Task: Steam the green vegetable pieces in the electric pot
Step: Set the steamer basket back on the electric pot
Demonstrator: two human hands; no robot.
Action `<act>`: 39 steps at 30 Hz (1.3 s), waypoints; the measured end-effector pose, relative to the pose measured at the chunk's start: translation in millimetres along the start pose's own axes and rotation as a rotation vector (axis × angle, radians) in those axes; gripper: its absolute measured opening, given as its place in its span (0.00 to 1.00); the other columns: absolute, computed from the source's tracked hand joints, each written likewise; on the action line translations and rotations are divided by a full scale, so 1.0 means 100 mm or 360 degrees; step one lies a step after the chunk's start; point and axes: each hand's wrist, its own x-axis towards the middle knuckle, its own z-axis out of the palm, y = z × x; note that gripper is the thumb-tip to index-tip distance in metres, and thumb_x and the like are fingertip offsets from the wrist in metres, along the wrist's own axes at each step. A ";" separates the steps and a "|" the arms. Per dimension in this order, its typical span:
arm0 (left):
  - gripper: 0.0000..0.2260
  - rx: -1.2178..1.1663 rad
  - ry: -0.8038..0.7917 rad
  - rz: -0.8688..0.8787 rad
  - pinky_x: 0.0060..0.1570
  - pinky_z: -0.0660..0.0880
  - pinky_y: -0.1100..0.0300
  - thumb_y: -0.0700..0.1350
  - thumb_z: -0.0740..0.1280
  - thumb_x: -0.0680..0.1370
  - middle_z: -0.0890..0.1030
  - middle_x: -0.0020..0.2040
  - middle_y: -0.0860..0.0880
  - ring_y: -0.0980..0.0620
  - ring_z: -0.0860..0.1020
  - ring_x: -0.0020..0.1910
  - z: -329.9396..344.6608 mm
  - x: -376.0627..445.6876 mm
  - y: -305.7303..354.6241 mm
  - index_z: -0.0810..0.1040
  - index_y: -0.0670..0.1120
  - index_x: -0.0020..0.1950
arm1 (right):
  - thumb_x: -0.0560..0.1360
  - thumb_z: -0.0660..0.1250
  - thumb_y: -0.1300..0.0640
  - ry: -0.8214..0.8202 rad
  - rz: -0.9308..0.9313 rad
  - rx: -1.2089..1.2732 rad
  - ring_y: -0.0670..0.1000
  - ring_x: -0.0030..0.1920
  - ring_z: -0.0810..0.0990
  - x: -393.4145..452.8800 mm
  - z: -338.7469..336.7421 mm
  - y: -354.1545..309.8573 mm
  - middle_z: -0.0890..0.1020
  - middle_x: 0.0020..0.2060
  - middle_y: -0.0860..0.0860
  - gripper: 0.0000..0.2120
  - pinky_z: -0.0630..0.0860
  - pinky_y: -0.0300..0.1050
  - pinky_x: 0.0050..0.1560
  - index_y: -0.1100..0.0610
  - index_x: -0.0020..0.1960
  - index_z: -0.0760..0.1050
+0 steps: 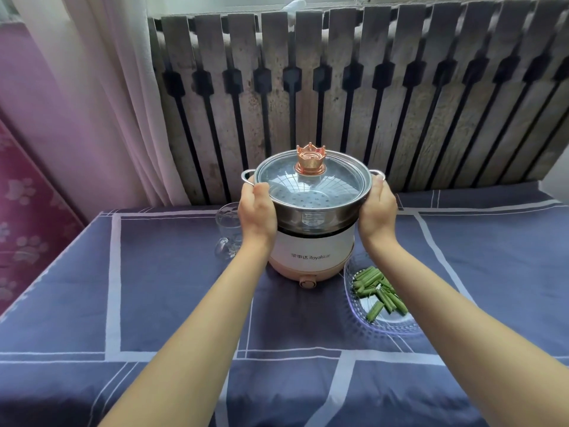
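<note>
A white and pink electric pot (311,255) stands in the middle of the table. A steel steamer basket (317,211) sits on or just above its top, tilted slightly, with a glass lid (311,183) and a rose-gold crown knob (310,160) on it. My left hand (257,212) grips the basket's left side by its wire handle. My right hand (378,208) grips the right side by the other handle. Cut green vegetable pieces (377,291) lie on a clear glass plate (397,326) right of the pot.
A clear glass cup (228,232) stands just left of the pot, behind my left wrist. The table wears a blue cloth (172,288) with pale lines. A grey slatted radiator (354,97) rises behind, and curtains (92,97) hang at the left.
</note>
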 end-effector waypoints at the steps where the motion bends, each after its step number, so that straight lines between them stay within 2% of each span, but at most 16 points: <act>1: 0.07 0.0000 0.0004 0.0008 0.36 0.68 0.66 0.45 0.56 0.75 0.72 0.36 0.54 0.58 0.70 0.36 0.00 0.00 -0.01 0.70 0.46 0.38 | 0.81 0.47 0.54 0.0000 0.0005 -0.0002 0.51 0.47 0.75 0.00 0.00 0.01 0.79 0.44 0.52 0.20 0.66 0.39 0.45 0.61 0.51 0.76; 4: 0.08 0.0021 0.0019 0.0054 0.30 0.66 0.73 0.42 0.56 0.76 0.72 0.36 0.54 0.58 0.70 0.35 0.01 0.01 -0.04 0.70 0.48 0.37 | 0.81 0.47 0.54 0.0011 0.0020 -0.0001 0.50 0.47 0.75 0.00 0.01 0.05 0.78 0.44 0.52 0.20 0.67 0.40 0.46 0.61 0.51 0.76; 8: 0.07 0.0030 0.0027 0.0092 0.31 0.66 0.74 0.42 0.56 0.76 0.73 0.36 0.55 0.59 0.70 0.36 0.01 0.01 -0.07 0.71 0.45 0.42 | 0.81 0.47 0.53 0.0029 0.0027 -0.0003 0.50 0.47 0.76 -0.01 0.02 0.07 0.78 0.44 0.51 0.20 0.68 0.42 0.48 0.60 0.51 0.76; 11: 0.07 0.0032 0.0030 0.0122 0.31 0.66 0.74 0.44 0.55 0.74 0.72 0.36 0.55 0.59 0.70 0.35 0.01 0.00 -0.09 0.70 0.46 0.39 | 0.81 0.47 0.53 0.0027 0.0036 0.0002 0.50 0.47 0.76 -0.01 0.03 0.07 0.78 0.44 0.51 0.19 0.68 0.42 0.48 0.57 0.50 0.75; 13: 0.06 0.0046 0.0033 0.0135 0.31 0.66 0.74 0.43 0.55 0.75 0.72 0.36 0.55 0.59 0.70 0.35 0.00 0.01 -0.09 0.70 0.45 0.41 | 0.81 0.47 0.53 0.0025 0.0029 -0.0008 0.50 0.47 0.76 -0.01 0.03 0.08 0.78 0.44 0.51 0.19 0.68 0.42 0.48 0.57 0.50 0.75; 21: 0.07 0.0054 0.0042 0.0139 0.31 0.66 0.73 0.42 0.56 0.76 0.71 0.34 0.56 0.59 0.69 0.34 -0.01 0.03 -0.11 0.73 0.43 0.45 | 0.81 0.47 0.53 0.0024 -0.0004 -0.0083 0.50 0.45 0.74 0.00 0.04 0.11 0.77 0.42 0.49 0.20 0.63 0.34 0.39 0.58 0.49 0.76; 26: 0.06 0.0072 0.0038 0.0123 0.30 0.66 0.74 0.41 0.56 0.77 0.72 0.35 0.56 0.59 0.69 0.35 -0.01 0.05 -0.12 0.71 0.45 0.43 | 0.81 0.46 0.52 -0.0010 0.0035 -0.0133 0.50 0.46 0.74 0.02 0.06 0.13 0.78 0.43 0.50 0.21 0.65 0.41 0.45 0.58 0.49 0.75; 28: 0.06 0.0087 0.0033 0.0116 0.30 0.66 0.74 0.42 0.56 0.77 0.72 0.35 0.56 0.59 0.69 0.35 -0.01 0.06 -0.13 0.71 0.45 0.42 | 0.81 0.46 0.51 -0.0012 0.0053 -0.0144 0.50 0.45 0.74 0.03 0.06 0.14 0.78 0.42 0.50 0.20 0.65 0.40 0.44 0.58 0.49 0.75; 33: 0.11 0.0125 0.0037 0.0150 0.30 0.65 0.74 0.42 0.55 0.77 0.72 0.35 0.56 0.59 0.70 0.35 0.00 0.07 -0.14 0.74 0.37 0.51 | 0.81 0.45 0.52 -0.0012 0.0043 -0.0184 0.50 0.44 0.73 0.03 0.06 0.17 0.77 0.41 0.50 0.21 0.61 0.36 0.37 0.60 0.49 0.75; 37: 0.10 0.0153 0.0021 0.0150 0.35 0.67 0.69 0.42 0.56 0.77 0.72 0.36 0.56 0.59 0.70 0.36 -0.01 0.05 -0.14 0.75 0.39 0.49 | 0.81 0.46 0.53 -0.0013 0.0012 -0.0208 0.50 0.44 0.73 0.03 0.05 0.18 0.77 0.42 0.52 0.22 0.62 0.38 0.41 0.62 0.49 0.75; 39: 0.09 0.0175 0.0008 0.0123 0.35 0.67 0.67 0.43 0.56 0.77 0.72 0.35 0.56 0.59 0.69 0.35 -0.02 0.05 -0.15 0.73 0.44 0.41 | 0.81 0.46 0.53 -0.0034 -0.0009 -0.0208 0.51 0.45 0.74 0.03 0.03 0.18 0.78 0.42 0.52 0.22 0.64 0.40 0.43 0.62 0.48 0.75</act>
